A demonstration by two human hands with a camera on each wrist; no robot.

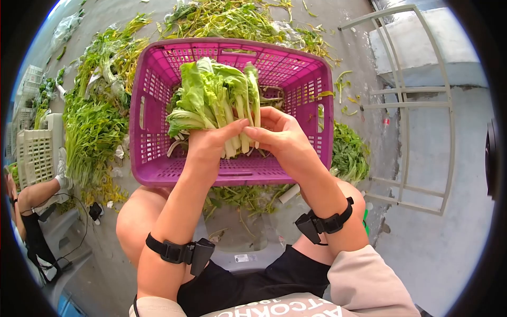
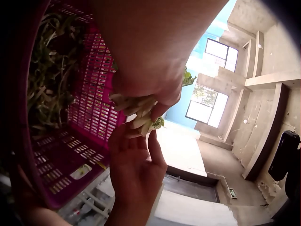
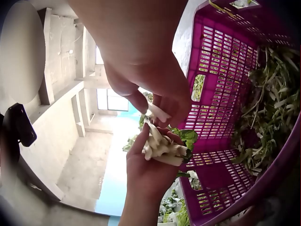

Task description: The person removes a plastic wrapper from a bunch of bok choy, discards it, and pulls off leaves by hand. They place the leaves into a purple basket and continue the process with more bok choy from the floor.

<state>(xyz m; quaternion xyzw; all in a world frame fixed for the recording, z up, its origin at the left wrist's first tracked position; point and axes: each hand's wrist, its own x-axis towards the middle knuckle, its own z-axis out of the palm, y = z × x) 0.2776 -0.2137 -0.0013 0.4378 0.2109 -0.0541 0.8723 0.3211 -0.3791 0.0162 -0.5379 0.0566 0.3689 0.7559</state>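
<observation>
A bunch of leafy greens [image 1: 214, 92] with pale stalks is held over the purple crate [image 1: 227, 181], leaves pointing away from me. My left hand [image 1: 208, 140] grips the bunch around its stalks, thumb across the front. At the bunch's right side, my right hand [image 1: 285, 137] pinches a single pale stalk [image 3: 159, 113] between thumb and fingers. The two thumbs nearly meet in the head view. In the right wrist view, the cut stalk ends [image 3: 162, 149] fan out over the left palm. Loose stems and leaves [image 3: 273, 103] lie in the bottom of the crate.
Heaped greens [image 1: 97, 116] cover the floor left of the crate, with yellowed trimmings [image 1: 227, 18] behind it. More greens [image 1: 348, 153] lie at its right. A metal frame [image 1: 404, 100] stands at right. Another person's leg [image 1: 42, 194] shows at far left, near a pale crate [image 1: 37, 153].
</observation>
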